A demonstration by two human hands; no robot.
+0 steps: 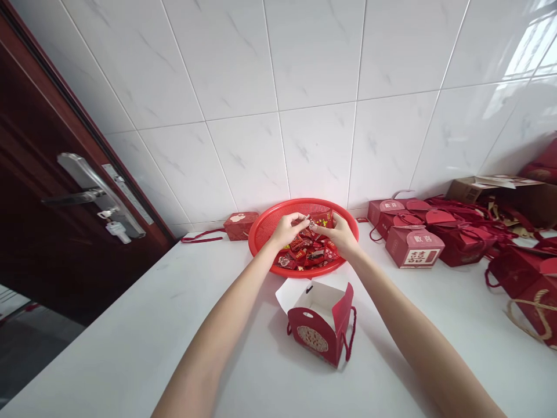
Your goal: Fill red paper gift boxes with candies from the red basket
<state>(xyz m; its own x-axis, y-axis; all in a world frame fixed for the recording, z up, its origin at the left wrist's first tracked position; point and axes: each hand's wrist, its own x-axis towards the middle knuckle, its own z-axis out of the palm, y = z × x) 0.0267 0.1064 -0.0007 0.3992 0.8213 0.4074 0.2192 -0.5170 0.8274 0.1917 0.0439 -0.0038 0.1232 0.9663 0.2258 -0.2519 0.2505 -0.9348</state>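
Above a red plastic basket (263, 227) my two hands meet, fingertips close together. My left hand (287, 230) pinches a small wrapped candy (312, 224) from the left side. My right hand (340, 234) is closed on a wrapped candy at the same spot; whether both hands grip one piece or two is hard to see. Several red-wrapped candies (304, 255) lie in the basket below. Nearer to me stands a red gift box (313, 331), its flaps spread and its white inside showing, with dark red cord handles.
Red gift boxes (414, 247) with folded tops stand in a group at the right. Behind them is a brown carton (528, 200) among red cords. A small red box (241, 226) with a ribbon sits left of the basket, against the tiled wall (243, 157). A door (39, 174) borders the left.
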